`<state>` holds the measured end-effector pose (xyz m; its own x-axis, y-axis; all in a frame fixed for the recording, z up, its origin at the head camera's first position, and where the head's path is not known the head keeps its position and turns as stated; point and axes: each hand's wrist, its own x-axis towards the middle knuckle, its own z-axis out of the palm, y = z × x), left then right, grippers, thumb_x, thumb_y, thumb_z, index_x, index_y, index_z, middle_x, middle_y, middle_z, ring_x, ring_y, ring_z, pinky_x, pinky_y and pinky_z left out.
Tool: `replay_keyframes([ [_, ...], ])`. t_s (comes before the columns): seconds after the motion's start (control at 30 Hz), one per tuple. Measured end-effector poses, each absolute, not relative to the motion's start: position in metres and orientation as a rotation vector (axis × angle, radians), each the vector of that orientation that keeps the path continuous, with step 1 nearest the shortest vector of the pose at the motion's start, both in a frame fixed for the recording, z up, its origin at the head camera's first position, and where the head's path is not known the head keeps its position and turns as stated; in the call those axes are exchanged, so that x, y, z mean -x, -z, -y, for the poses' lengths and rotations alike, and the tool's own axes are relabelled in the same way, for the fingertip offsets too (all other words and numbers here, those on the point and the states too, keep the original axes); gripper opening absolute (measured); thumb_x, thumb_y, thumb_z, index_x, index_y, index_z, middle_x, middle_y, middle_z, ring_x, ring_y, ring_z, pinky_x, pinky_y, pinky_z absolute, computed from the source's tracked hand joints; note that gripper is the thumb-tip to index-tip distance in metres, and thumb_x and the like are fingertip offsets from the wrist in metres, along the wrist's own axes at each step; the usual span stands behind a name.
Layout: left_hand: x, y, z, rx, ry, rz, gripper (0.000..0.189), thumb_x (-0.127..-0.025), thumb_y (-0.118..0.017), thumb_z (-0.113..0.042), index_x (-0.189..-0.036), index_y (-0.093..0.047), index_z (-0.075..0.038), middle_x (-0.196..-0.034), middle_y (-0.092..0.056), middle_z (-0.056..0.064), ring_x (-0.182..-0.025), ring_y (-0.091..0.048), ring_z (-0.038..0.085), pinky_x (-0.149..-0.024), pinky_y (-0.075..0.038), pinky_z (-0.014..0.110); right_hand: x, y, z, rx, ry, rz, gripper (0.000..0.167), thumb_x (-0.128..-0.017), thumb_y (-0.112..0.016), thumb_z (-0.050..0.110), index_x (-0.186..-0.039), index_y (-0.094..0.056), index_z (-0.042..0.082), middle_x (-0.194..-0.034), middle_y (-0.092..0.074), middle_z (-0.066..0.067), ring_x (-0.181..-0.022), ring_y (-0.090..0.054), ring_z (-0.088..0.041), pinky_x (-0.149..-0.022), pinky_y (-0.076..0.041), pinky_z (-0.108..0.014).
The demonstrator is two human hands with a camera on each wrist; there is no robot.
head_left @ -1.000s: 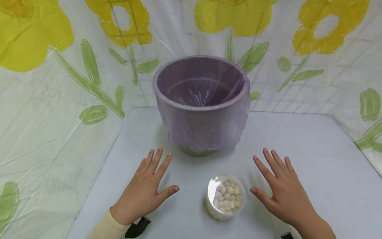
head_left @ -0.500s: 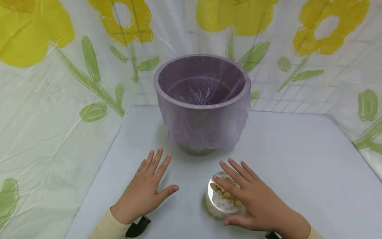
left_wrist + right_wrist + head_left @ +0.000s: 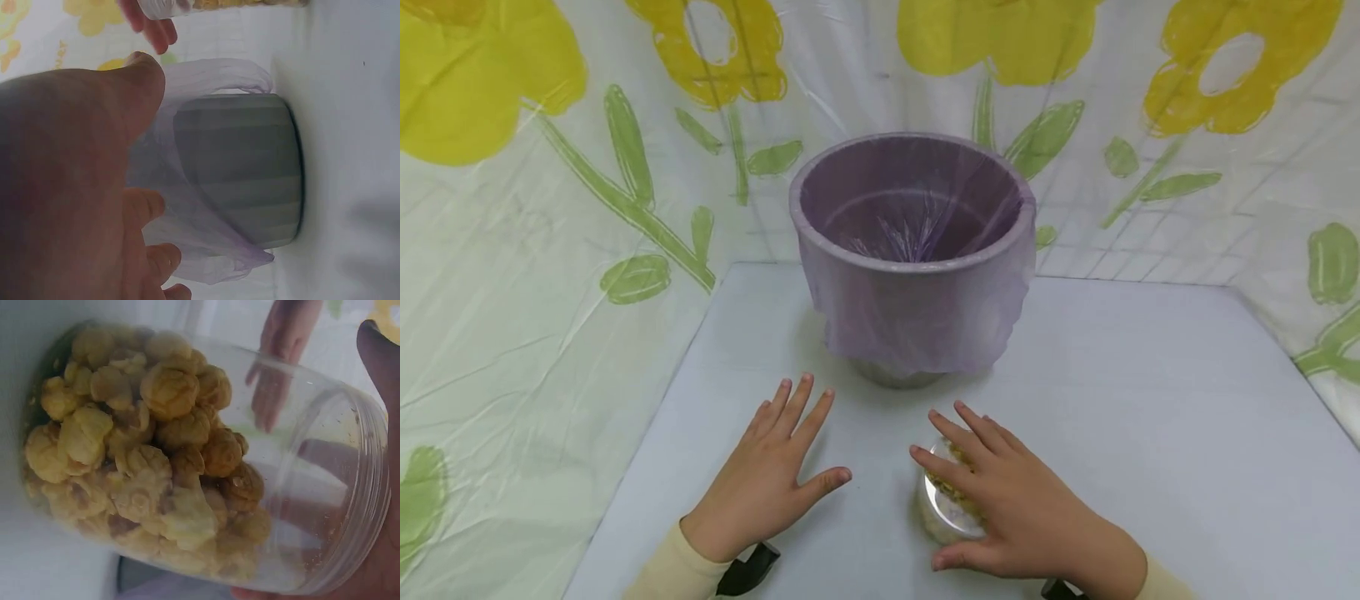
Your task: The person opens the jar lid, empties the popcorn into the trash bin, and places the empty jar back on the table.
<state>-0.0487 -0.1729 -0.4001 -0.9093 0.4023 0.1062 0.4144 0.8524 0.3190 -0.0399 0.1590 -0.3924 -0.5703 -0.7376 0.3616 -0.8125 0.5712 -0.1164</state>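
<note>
With the splayed left hand (image 3: 760,492) hovering seven o'clock of the round, grey, lilac-film-lined bucket (image 3: 910,312), the wide-spread right hand (image 3: 1033,508) is overhanging the clear cylindrical popcorn jar (image 3: 940,508) at six, touch unclear, and should be gripping it evenly.

A person's left hand (image 3: 765,479) and right hand (image 3: 1026,504) are bare. The left sleeve (image 3: 672,568) is plain, pale cream cloth with a neat edge around the wrist. Beside that wrist is a black gadget (image 3: 747,573), smooth and curved, with a blunt, rounded end. The right sleeve (image 3: 1163,581) is partly out of view, in the same cream; near it, the dark tip of a second gadget (image 3: 1060,591) shows.
</note>
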Motion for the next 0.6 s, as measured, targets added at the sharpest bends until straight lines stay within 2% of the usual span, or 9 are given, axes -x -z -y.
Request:
replay_keyframes([
  [0.1, 0.049, 0.399, 0.171, 0.689, 0.514, 2.983, 0.089, -0.099, -0.057, -0.069, -0.165, -0.034, -0.014, -0.174, -0.019, 0.015, -0.161, -0.013, 0.040, -0.124, -0.023, 0.065, 0.038, 0.394, -0.156, -1.244, -0.386, 2.550, 0.090, -0.085, -0.071, 0.075, -0.157, -0.050, 0.026, -0.160, -0.047, -0.010, -0.146, -0.045, -0.040, -0.101, -0.053, -0.058],
  [0.2, 0.050, 0.400, 0.167, 0.731, 0.525, 2.986, 0.085, -0.099, -0.060, -0.065, -0.162, -0.041, -0.012, -0.172, -0.025, 0.016, -0.159, -0.019, 0.042, -0.123, -0.026, 0.065, 0.039, 0.396, -0.153, -1.217, -0.416, 2.536, 0.081, -0.085, -0.078, 0.063, -0.154, -0.054, 0.026, -0.151, -0.053, -0.006, -0.135, -0.054, -0.032, -0.095, -0.057, -0.051],
  [0.33, 0.051, 0.405, 0.160, 0.800, 0.560, 3.049, 0.081, -0.099, -0.062, -0.062, -0.159, -0.046, -0.009, -0.170, -0.030, 0.018, -0.157, -0.025, 0.044, -0.122, -0.029, 0.065, 0.041, 0.399, -0.151, -1.190, -0.455, 2.494, 0.074, -0.084, -0.080, 0.056, -0.148, -0.059, 0.025, -0.139, -0.057, -0.004, -0.121, -0.058, -0.024, -0.089, -0.059, -0.045],
  [0.5, 0.053, 0.409, 0.153, 0.861, 0.609, 3.106, 0.083, -0.101, -0.056, -0.065, -0.161, -0.043, -0.010, -0.170, -0.029, 0.017, -0.158, -0.023, 0.043, -0.123, -0.028, 0.064, 0.044, 0.398, -0.154, -1.127, -0.531, 2.503, 0.068, -0.087, -0.078, 0.053, -0.145, -0.062, 0.023, -0.137, -0.060, -0.003, -0.121, -0.059, -0.022, -0.090, -0.059, -0.043],
  [0.6, 0.054, 0.405, 0.148, 0.905, 0.625, 3.087, 0.084, -0.101, -0.055, -0.066, -0.162, -0.041, -0.010, -0.170, -0.029, 0.017, -0.158, -0.023, 0.042, -0.123, -0.028, 0.063, 0.044, 0.395, -0.157, -1.041, -0.608, 2.545, 0.065, -0.091, -0.076, 0.055, -0.147, -0.061, 0.024, -0.139, -0.059, -0.001, -0.123, -0.059, -0.021, -0.086, -0.060, -0.042],
])
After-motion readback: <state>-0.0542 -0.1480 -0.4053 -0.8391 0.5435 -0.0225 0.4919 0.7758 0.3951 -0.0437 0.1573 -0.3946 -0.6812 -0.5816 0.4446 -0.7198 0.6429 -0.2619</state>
